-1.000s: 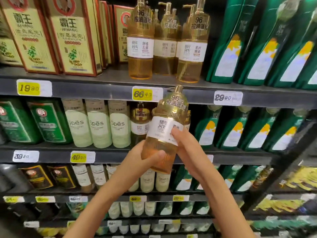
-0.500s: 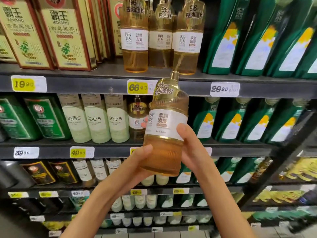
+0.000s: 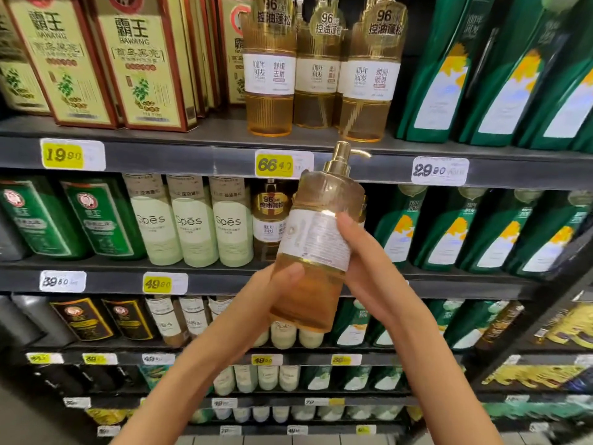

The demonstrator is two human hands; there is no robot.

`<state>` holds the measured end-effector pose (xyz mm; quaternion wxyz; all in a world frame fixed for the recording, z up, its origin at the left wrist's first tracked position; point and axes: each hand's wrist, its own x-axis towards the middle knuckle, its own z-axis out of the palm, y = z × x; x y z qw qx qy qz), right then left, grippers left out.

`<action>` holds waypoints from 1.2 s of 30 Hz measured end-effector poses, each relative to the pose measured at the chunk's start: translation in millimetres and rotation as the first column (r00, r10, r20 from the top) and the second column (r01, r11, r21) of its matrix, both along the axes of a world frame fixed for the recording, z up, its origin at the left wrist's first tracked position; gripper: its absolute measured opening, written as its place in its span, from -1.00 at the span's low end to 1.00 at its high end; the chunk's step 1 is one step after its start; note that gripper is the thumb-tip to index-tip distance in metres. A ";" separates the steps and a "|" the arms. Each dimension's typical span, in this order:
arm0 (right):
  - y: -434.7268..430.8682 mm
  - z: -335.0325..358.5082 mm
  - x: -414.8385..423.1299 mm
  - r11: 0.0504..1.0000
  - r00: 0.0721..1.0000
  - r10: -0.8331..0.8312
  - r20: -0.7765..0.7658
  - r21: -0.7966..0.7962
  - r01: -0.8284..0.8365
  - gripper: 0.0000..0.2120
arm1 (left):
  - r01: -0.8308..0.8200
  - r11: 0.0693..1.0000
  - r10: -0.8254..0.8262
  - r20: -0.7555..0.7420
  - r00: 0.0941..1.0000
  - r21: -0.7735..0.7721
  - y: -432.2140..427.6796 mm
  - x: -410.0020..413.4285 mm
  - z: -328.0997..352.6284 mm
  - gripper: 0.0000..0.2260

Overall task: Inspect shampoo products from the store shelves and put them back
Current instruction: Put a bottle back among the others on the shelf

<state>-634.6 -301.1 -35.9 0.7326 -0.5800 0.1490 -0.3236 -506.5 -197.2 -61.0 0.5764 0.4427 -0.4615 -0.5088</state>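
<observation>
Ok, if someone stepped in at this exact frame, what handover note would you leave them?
The left hand grips the lower body of the amber pump bottle; the right hand grips it at the white label, thumb across the fine print.
The bottle is held nearly upright in front of the shelves, fine-print side toward the camera.
On the top shelf, above the 66 price tag, stand matching amber bottles.
Done: one bottle is off the shelf and under inspection.
Left: finish reading, put it back, probably beside the matching ones up top, then check other products.
</observation>
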 end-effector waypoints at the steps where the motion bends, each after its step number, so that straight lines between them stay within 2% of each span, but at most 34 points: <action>1: -1.3 0.7 -1.5 0.997 0.996 0.068 0.058 0.044 -0.070 -0.42 | 0.086 0.996 -0.084 -0.076 0.994 0.032 3.4 2.0 0.4 -0.38; 3: -2.3 0.4 -0.9 0.980 0.977 0.163 0.137 0.089 -0.176 -0.31 | 0.163 0.984 -0.152 -0.148 0.977 0.065 5.9 5.2 0.4 -0.24; 4: -2.6 -0.1 0.0 0.974 0.969 0.184 0.162 0.106 -0.203 -0.31 | 0.158 0.985 -0.147 -0.139 0.979 0.071 6.1 5.3 0.9 -0.28; 6: -3.0 -0.4 1.2 0.971 0.966 0.172 0.196 0.135 -0.200 -0.35 | -0.002 0.996 0.007 -0.048 0.999 0.091 5.7 3.3 3.8 -0.54; 8: 0.1 2.1 3.9 0.993 0.990 0.055 0.133 0.092 -0.067 -0.38 | -0.242 0.970 0.239 0.157 0.958 -0.004 3.8 2.9 4.9 -0.65; 10: 3.7 3.9 11.5 0.991 0.991 -0.136 -0.006 -0.004 0.136 -0.34 | -0.340 0.934 0.355 0.385 0.852 -0.108 1.6 -2.4 6.2 -0.58; 11: 5.4 3.7 16.1 0.974 0.972 -0.223 -0.073 -0.047 0.220 -0.31 | -0.365 0.924 0.379 0.426 0.822 -0.118 0.2 -7.1 6.2 -0.55; 13: 6.7 3.4 22.6 0.947 0.939 -0.316 -0.136 -0.109 0.303 -0.27 | -0.415 0.903 0.426 0.379 0.821 -0.115 -5.0 -10.3 4.6 -0.56; 14: 6.2 4.4 23.7 0.951 0.942 -0.303 -0.144 -0.117 0.288 -0.27 | -0.402 0.909 0.415 0.311 0.855 -0.107 -7.5 -8.4 4.0 -0.58; 15: 4.1 4.7 23.2 0.968 0.961 -0.242 -0.137 -0.108 0.228 -0.30 | -0.336 0.937 0.349 0.216 0.912 -0.096 -8.5 -5.9 4.0 -0.59; 17: 1.4 4.6 21.2 0.998 0.996 -0.058 -0.063 -0.020 0.056 -0.38 | -0.104 0.992 0.103 -0.016 0.995 -0.070 -6.0 -1.3 2.5 -0.57; 20: 2.2 -2.8 21.4 0.972 0.981 0.147 0.126 0.164 -0.166 -0.36 | 0.084 0.996 -0.086 -0.238 0.967 -0.018 -2.4 7.3 -3.1 -0.43; 22: 2.0 -7.6 21.5 0.972 0.974 0.150 0.168 0.153 -0.176 -0.54 | 0.088 0.996 -0.085 -0.216 0.973 0.005 -4.1 12.5 -5.8 -0.46; 23: 1.5 -7.9 21.6 0.976 0.977 0.134 0.165 0.149 -0.159 -0.60 | 0.025 0.999 -0.021 -0.137 0.990 0.027 -4.5 13.6 -5.6 -0.50; 25: 0.1 -6.7 20.8 0.986 0.985 0.094 0.145 0.122 -0.113 -0.54 | -0.170 0.984 0.168 0.055 0.984 0.048 -5.2 13.9 -3.7 -0.61; 27: -0.1 -6.2 21.9 0.992 0.987 0.079 0.142 0.087 -0.092 -0.48 | -0.339 0.940 0.338 0.208 0.918 -0.031 -6.1 11.5 0.2 -0.62; 29: 1.4 -8.1 24.4 0.993 0.989 0.088 0.119 0.063 -0.096 -0.50 | -0.424 0.898 0.439 0.284 0.852 -0.116 -6.3 9.8 0.3 -0.61; 31: 3.7 -10.5 25.8 0.995 0.993 0.094 0.074 0.021 -0.096 -0.50 | -0.451 0.880 0.475 0.291 0.830 -0.149 -5.0 9.9 2.4 -0.64; 32: 4.3 -12.4 25.9 0.996 0.994 0.094 0.060 0.001 -0.095 -0.49 | -0.437 0.887 0.461 0.265 0.847 -0.148 -3.8 10.4 2.5 -0.64; 36: 9.8 -22.1 25.8 0.994 0.994 0.066 -0.083 -0.083 -0.073 -0.43 | -0.353 0.930 0.356 0.020 0.934 -0.099 -1.2 8.8 0.3 -0.56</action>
